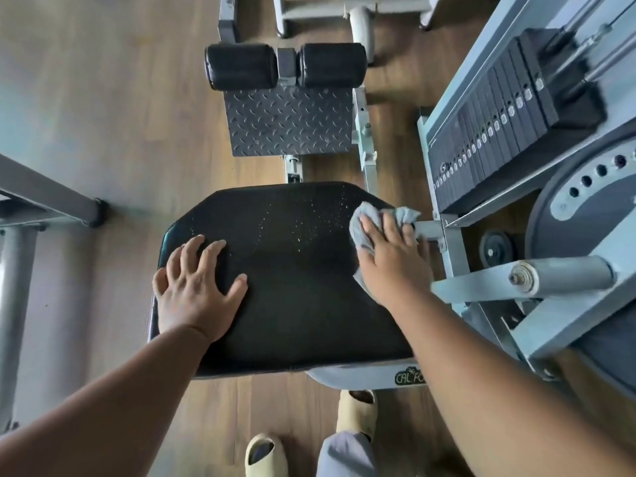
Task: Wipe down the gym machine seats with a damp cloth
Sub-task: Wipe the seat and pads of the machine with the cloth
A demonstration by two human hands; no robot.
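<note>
A black padded seat (292, 287) of a gym machine fills the middle of the head view, with fine water droplets speckled over its far right part. My left hand (192, 287) rests flat on the seat's left side, fingers spread. My right hand (392, 259) presses a grey cloth (361, 228) flat against the seat's right edge; the cloth bunches out beyond my fingertips. Most of the cloth is hidden under my palm.
Beyond the seat are a checker-plate footrest (289, 122) and two black roller pads (285, 65). A weight stack (492, 132) and the grey machine frame (516, 287) crowd the right side. Another frame's legs (44, 201) stand at left on the wooden floor. My sandalled feet (265, 456) are below.
</note>
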